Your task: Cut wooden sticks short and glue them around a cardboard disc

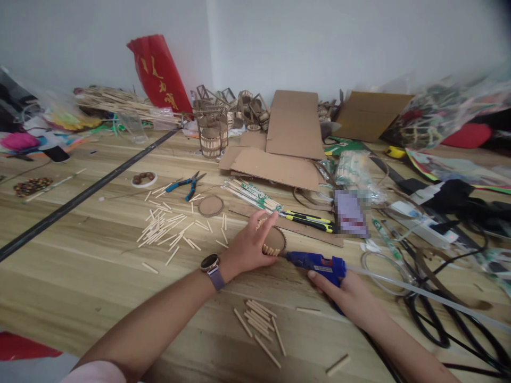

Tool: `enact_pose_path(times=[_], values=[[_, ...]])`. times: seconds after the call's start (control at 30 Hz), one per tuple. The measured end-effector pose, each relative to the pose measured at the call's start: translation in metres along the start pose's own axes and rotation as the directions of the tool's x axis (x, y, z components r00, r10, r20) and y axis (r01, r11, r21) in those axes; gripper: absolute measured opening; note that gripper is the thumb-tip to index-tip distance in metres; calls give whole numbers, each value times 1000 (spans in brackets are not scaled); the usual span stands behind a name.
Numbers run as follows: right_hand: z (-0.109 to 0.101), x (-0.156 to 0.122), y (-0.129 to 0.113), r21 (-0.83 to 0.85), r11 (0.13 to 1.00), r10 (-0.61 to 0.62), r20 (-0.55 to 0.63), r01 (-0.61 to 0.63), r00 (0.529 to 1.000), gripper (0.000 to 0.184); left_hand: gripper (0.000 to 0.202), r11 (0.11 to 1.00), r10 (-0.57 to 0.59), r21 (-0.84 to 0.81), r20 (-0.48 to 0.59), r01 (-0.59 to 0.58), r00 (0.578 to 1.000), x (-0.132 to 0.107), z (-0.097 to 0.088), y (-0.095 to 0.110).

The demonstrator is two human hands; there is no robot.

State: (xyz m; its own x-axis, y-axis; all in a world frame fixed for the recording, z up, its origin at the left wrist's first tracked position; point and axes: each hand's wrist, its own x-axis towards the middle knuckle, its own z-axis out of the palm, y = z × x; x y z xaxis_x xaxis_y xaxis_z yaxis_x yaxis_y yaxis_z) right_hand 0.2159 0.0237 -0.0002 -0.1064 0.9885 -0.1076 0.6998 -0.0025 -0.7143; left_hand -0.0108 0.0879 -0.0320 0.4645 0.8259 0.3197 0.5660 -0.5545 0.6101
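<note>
My right hand (347, 298) is wrapped around the handle of a blue glue gun (319, 265), a clear glue stick trailing from its back. The gun's nozzle meets the right edge of a round cardboard base (276, 240). Short wooden sticks stand along part of that base's rim. With fingers and thumb curved around its left side, my left hand (250, 246) grips the base. Loose short sticks (257, 318) lie in a small pile just in front of my hands. A larger scatter of sticks (162, 227) spreads to the left, near another cardboard disc (211, 206).
Blue-handled pliers (187, 185), a yellow-black utility knife (307, 219) and packaged sticks (252, 194) lie beyond my hands. Cardboard sheets (275, 166) and small stick lanterns (211, 141) stand behind. Scissors (431, 319), cables and a white power strip (423, 226) crowd the right.
</note>
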Motion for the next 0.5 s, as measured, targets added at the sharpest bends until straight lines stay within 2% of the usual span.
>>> enact_pose_path(times=[0.2, 0.3, 0.33, 0.4, 0.47, 0.5], values=[[4, -1, 6, 28, 1000, 5, -22, -4, 1000, 38, 111, 1000, 2, 20, 3, -2, 1000, 0, 1, -1], [8, 0, 13, 177, 980, 102, -35, -94, 994, 43, 113, 1000, 4, 12, 4, -4, 1000, 0, 1, -2], [8, 1, 14, 278, 952, 147, -37, -131, 989, 45, 113, 1000, 5, 6, 4, -5, 1000, 0, 1, -2], [6, 4, 16, 516, 836, 221, -4, -187, 975, 43, 114, 1000, 6, 2, 2, -6, 1000, 0, 1, -2], [0, 7, 18, 679, 690, 265, 85, -251, 960, 41, 114, 1000, 6, 7, 3, -6, 1000, 0, 0, -2], [-5, 9, 20, 707, 641, 281, 146, -299, 949, 40, 114, 1000, 8, 9, 4, -8, 1000, 0, 0, -2]])
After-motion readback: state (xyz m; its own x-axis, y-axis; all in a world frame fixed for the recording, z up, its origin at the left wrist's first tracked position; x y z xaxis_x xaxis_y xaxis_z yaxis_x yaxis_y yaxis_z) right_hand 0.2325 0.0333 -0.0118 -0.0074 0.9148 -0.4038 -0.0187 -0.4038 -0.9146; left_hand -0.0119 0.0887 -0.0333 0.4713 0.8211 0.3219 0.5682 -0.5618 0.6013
